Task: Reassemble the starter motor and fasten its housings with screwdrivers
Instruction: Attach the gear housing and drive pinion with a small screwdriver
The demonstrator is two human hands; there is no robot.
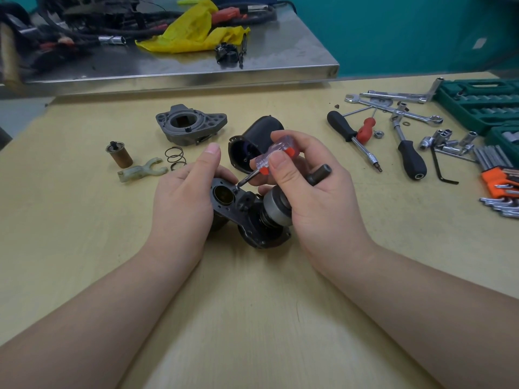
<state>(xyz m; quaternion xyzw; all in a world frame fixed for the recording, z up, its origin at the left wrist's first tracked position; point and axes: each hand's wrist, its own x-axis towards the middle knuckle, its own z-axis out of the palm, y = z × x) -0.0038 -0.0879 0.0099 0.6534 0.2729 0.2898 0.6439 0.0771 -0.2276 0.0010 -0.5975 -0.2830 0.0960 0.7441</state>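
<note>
Pale wood tabletop (pixel 84 248) fills the near view, backed by a steel bench (pixel 280 60) strewn with cables and a yellow rag (pixel 193 32) before a teal wall. From left to right lie a plunger (pixel 119 154), fork lever (pixel 140 172), spring (pixel 175 158), grey end housing (pixel 191 124) and black cover (pixel 255 141), then loose screwdrivers and sockets beside a green tool case (pixel 477 105) at far right. At centre, the left hand (pixel 182 200) curls round the starter motor body (pixel 247 217) while the right hand (pixel 309 192) pinches a clear-handled screwdriver (pixel 269 155), tip on a screw by the bore; this looks like fastening, calling next for steady turning with the tip kept seated.
</note>
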